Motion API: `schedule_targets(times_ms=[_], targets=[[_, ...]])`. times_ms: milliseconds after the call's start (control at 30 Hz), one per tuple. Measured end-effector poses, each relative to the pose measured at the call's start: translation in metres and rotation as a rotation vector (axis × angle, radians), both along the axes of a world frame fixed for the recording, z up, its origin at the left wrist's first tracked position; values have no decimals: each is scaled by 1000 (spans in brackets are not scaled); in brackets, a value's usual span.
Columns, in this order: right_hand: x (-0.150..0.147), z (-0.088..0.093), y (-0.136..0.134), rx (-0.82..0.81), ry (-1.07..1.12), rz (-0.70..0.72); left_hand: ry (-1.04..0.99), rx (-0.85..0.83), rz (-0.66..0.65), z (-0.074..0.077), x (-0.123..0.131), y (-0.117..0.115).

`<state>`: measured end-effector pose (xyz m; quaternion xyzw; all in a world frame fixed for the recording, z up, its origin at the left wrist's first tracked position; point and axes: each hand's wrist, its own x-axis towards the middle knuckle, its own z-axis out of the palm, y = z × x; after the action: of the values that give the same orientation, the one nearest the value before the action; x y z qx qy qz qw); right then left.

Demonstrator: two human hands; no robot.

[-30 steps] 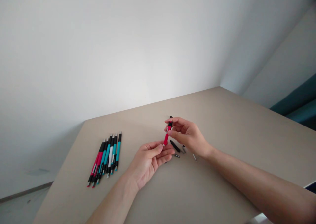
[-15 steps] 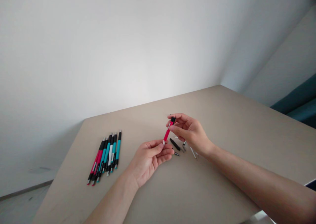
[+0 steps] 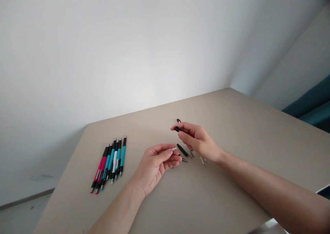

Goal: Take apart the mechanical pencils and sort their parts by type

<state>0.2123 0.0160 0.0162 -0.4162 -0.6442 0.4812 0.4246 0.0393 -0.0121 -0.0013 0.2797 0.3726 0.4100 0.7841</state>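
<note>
Barrel [image 3: 177, 128]: above the table [image 3: 232, 124], pinched between thumb and fingers of the right hand [image 3: 199, 137]; only its black end shows, the rest hidden. Change: half a second ago its pink length bridged both hands; now it is swung clear of the left hand [image 3: 156, 167]. White piece [image 3: 174, 148] remains gripped by left thumb and fingertips, apart from the barrel. Inference: the two are separated, each free to handle alone. Right of left fingers: black grip [image 3: 182, 150], metal tip [image 3: 184, 160], thin rod [image 3: 202, 161]. Far left: pens [image 3: 114, 162], apparently undisturbed.
</note>
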Motion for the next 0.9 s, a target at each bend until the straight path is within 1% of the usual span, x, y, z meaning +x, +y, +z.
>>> schedule_targets(times_ms=[67,167,233,333,533,600,667,767,833,900], targets=[[0,4,-3,61,-136,46,-10,6,17,1,1,0],[0,7,-6,64,-283,86,-18,21,50,0,1,1],[0,8,-6,55,-348,88,-16,27,60,-2,1,2],[0,7,-6,43,-372,68,-4,25,65,-3,0,2],[0,2,-5,42,-329,54,2,9,80,-1,1,2],[0,1,-5,26,-240,3,-7,-6,84,0,1,2],[0,0,-3,16,-129,-82,-15,-24,82,0,0,2],[0,-2,-1,60,-10,-170,-17,-53,59,-1,0,3],[-1,-3,-2,79,26,-143,-13,-60,44,-2,0,3],[-2,-4,-3,68,33,-47,-12,-57,37,-2,1,4]])
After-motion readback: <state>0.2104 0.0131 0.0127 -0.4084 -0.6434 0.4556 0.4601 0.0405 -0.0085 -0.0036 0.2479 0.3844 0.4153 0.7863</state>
